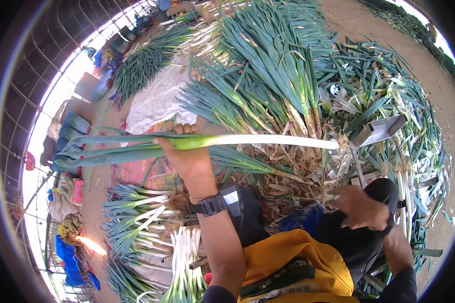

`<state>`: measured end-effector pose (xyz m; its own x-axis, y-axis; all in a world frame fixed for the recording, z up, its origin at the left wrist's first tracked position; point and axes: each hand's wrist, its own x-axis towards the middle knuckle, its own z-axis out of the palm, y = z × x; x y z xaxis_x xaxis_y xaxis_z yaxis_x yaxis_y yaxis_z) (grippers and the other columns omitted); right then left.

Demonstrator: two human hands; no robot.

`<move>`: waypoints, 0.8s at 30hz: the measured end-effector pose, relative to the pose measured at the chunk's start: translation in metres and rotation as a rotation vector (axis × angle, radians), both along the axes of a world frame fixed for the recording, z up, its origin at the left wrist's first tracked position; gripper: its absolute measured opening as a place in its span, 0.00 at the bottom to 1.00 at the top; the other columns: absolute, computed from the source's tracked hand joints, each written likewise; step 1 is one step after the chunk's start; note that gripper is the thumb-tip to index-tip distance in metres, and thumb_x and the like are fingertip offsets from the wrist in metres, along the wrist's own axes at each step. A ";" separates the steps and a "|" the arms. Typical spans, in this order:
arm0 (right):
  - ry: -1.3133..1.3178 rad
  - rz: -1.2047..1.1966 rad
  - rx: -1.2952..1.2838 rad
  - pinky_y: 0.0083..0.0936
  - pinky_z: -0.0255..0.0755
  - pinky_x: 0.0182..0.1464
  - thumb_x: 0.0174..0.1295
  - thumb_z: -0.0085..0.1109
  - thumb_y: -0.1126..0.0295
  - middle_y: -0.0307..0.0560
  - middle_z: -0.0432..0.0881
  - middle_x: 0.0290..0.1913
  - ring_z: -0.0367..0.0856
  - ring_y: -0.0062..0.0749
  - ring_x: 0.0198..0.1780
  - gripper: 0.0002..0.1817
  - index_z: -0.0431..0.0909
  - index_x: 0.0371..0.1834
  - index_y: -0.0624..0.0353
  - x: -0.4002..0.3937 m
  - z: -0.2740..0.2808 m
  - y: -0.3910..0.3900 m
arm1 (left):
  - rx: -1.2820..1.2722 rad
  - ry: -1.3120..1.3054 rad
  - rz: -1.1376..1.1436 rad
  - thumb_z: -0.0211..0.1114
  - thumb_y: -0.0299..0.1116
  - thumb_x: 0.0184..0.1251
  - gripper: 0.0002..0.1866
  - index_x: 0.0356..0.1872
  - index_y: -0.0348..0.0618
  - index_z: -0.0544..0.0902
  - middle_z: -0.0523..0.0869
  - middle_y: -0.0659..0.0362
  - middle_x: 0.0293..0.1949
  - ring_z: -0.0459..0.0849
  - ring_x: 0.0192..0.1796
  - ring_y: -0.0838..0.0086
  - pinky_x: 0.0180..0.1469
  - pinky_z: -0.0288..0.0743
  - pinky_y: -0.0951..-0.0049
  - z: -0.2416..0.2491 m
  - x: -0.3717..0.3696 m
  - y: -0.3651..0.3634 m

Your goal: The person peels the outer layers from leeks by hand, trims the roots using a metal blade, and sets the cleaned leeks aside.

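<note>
Holding step, apparently: left hand [189, 159] grips one long onion [212, 141] crosswise, leaves [98, 150] left, roots [343, 142] right toward metal bracket [380, 132]; right hand [360, 208], near right, blurred, can't tell if open or closed; next move likely calls for steadying the unsupported white shank [275, 140].
</note>
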<state>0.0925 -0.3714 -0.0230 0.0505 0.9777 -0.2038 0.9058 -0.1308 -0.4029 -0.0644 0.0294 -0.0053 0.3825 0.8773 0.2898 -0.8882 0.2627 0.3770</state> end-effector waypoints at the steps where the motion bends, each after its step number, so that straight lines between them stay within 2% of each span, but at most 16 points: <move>1: 0.073 0.100 -0.024 0.42 0.67 0.66 0.57 0.70 0.52 0.59 0.74 0.63 0.70 0.51 0.67 0.32 0.75 0.62 0.58 -0.005 -0.026 0.013 | 0.030 0.009 -0.004 0.68 0.57 0.62 0.26 0.44 0.44 0.77 0.74 0.61 0.33 0.72 0.39 0.70 0.51 0.67 0.66 -0.001 0.003 -0.002; 2: 0.070 0.099 -0.023 0.42 0.67 0.66 0.57 0.70 0.52 0.59 0.74 0.63 0.70 0.51 0.67 0.32 0.75 0.62 0.58 -0.012 -0.051 0.021 | 0.031 0.005 -0.005 0.68 0.57 0.62 0.26 0.44 0.44 0.77 0.74 0.61 0.33 0.72 0.39 0.70 0.51 0.67 0.66 -0.002 0.007 -0.006; 4: -0.488 0.183 0.844 0.43 0.69 0.62 0.59 0.69 0.57 0.60 0.77 0.60 0.73 0.52 0.64 0.30 0.75 0.63 0.58 -0.024 -0.087 0.030 | 0.014 -0.002 -0.040 0.64 0.59 0.65 0.26 0.42 0.44 0.78 0.77 0.60 0.35 0.74 0.42 0.68 0.55 0.67 0.64 -0.004 0.015 -0.012; 6: 0.536 -0.166 0.192 0.40 0.66 0.68 0.66 0.61 0.55 0.59 0.78 0.61 0.74 0.47 0.66 0.28 0.74 0.64 0.60 -0.032 -0.025 0.084 | -0.045 0.005 -0.084 0.61 0.60 0.67 0.27 0.43 0.43 0.78 0.78 0.59 0.36 0.75 0.44 0.66 0.57 0.67 0.62 -0.008 0.020 -0.014; 7: 0.793 -0.234 0.208 0.40 0.68 0.65 0.69 0.58 0.53 0.60 0.78 0.61 0.76 0.49 0.64 0.29 0.72 0.65 0.62 -0.033 -0.036 0.101 | -0.108 0.017 -0.138 0.57 0.61 0.69 0.28 0.43 0.42 0.78 0.79 0.58 0.37 0.75 0.45 0.65 0.58 0.66 0.60 -0.013 0.028 -0.018; 8: 0.868 -0.347 0.216 0.34 0.68 0.66 0.71 0.56 0.53 0.55 0.78 0.62 0.75 0.40 0.65 0.32 0.65 0.72 0.62 -0.035 -0.037 0.117 | -0.111 -0.022 -0.294 0.54 0.62 0.71 0.29 0.43 0.41 0.78 0.79 0.56 0.39 0.75 0.46 0.63 0.59 0.66 0.58 -0.014 0.032 -0.022; 9: 1.099 -0.373 0.411 0.33 0.68 0.66 0.74 0.52 0.53 0.53 0.76 0.64 0.72 0.38 0.67 0.31 0.65 0.72 0.62 -0.038 -0.030 0.129 | -0.124 -0.068 -0.465 0.51 0.63 0.72 0.30 0.43 0.40 0.78 0.79 0.55 0.40 0.76 0.48 0.62 0.60 0.66 0.57 -0.014 0.034 -0.023; 10: 1.154 -0.490 0.503 0.33 0.64 0.70 0.74 0.52 0.54 0.51 0.75 0.65 0.70 0.39 0.69 0.30 0.66 0.71 0.62 -0.037 -0.026 0.142 | -0.134 -0.063 -0.476 0.50 0.61 0.73 0.30 0.45 0.38 0.77 0.80 0.54 0.42 0.76 0.49 0.60 0.63 0.65 0.55 -0.021 0.038 -0.019; 11: 1.385 -0.604 0.648 0.33 0.66 0.69 0.73 0.55 0.55 0.49 0.76 0.61 0.72 0.38 0.66 0.29 0.67 0.71 0.60 -0.035 -0.056 0.164 | -0.145 -0.058 -0.484 0.49 0.60 0.74 0.31 0.46 0.36 0.76 0.80 0.52 0.44 0.76 0.51 0.59 0.65 0.65 0.53 -0.029 0.044 -0.018; 13: 1.659 -0.613 0.887 0.32 0.69 0.65 0.71 0.59 0.55 0.44 0.78 0.58 0.75 0.33 0.60 0.27 0.71 0.67 0.58 -0.031 -0.066 0.194 | -0.082 0.020 -0.501 0.50 0.56 0.76 0.30 0.51 0.31 0.74 0.79 0.49 0.49 0.75 0.57 0.56 0.70 0.63 0.52 -0.016 0.051 -0.038; 15: 1.968 -0.639 0.929 0.30 0.72 0.62 0.70 0.60 0.55 0.41 0.79 0.55 0.76 0.28 0.55 0.22 0.76 0.61 0.57 -0.030 -0.024 0.196 | -0.149 0.137 -0.477 0.51 0.53 0.77 0.30 0.54 0.28 0.72 0.79 0.46 0.52 0.73 0.62 0.55 0.73 0.60 0.53 -0.001 0.058 -0.054; 17: 2.040 -0.653 1.079 0.28 0.72 0.55 0.70 0.61 0.59 0.36 0.79 0.49 0.75 0.24 0.52 0.15 0.78 0.55 0.53 -0.033 -0.011 0.199 | -0.140 0.359 -0.452 0.52 0.54 0.77 0.32 0.60 0.28 0.70 0.77 0.44 0.57 0.70 0.67 0.54 0.74 0.59 0.52 0.006 0.064 -0.069; 19: 1.993 -0.646 1.168 0.28 0.72 0.56 0.71 0.59 0.59 0.37 0.80 0.48 0.75 0.26 0.53 0.12 0.79 0.50 0.53 -0.019 0.001 0.187 | -0.078 0.335 -0.693 0.50 0.55 0.78 0.38 0.68 0.26 0.61 0.64 0.39 0.70 0.62 0.74 0.54 0.77 0.53 0.52 0.001 0.067 -0.070; 20: 1.933 -0.654 1.232 0.28 0.72 0.56 0.72 0.57 0.60 0.38 0.80 0.47 0.76 0.26 0.52 0.11 0.78 0.48 0.54 -0.012 0.011 0.174 | -0.076 0.331 -0.703 0.50 0.55 0.78 0.38 0.68 0.26 0.61 0.64 0.39 0.70 0.62 0.74 0.54 0.77 0.53 0.52 0.001 0.068 -0.068; 22: 1.746 -0.669 1.380 0.25 0.73 0.50 0.73 0.53 0.62 0.41 0.81 0.45 0.77 0.25 0.47 0.09 0.78 0.45 0.54 0.008 0.031 0.141 | 0.214 0.390 -1.153 0.51 0.61 0.74 0.42 0.68 0.26 0.62 0.68 0.38 0.68 0.65 0.72 0.54 0.76 0.55 0.53 -0.001 0.068 -0.067; 24: 1.429 -0.737 1.456 0.21 0.70 0.40 0.74 0.50 0.64 0.43 0.82 0.41 0.74 0.23 0.37 0.09 0.79 0.44 0.56 0.040 0.051 0.093 | 0.296 0.487 -1.102 0.51 0.62 0.73 0.42 0.67 0.27 0.64 0.71 0.39 0.66 0.67 0.71 0.54 0.75 0.57 0.54 -0.003 0.065 -0.066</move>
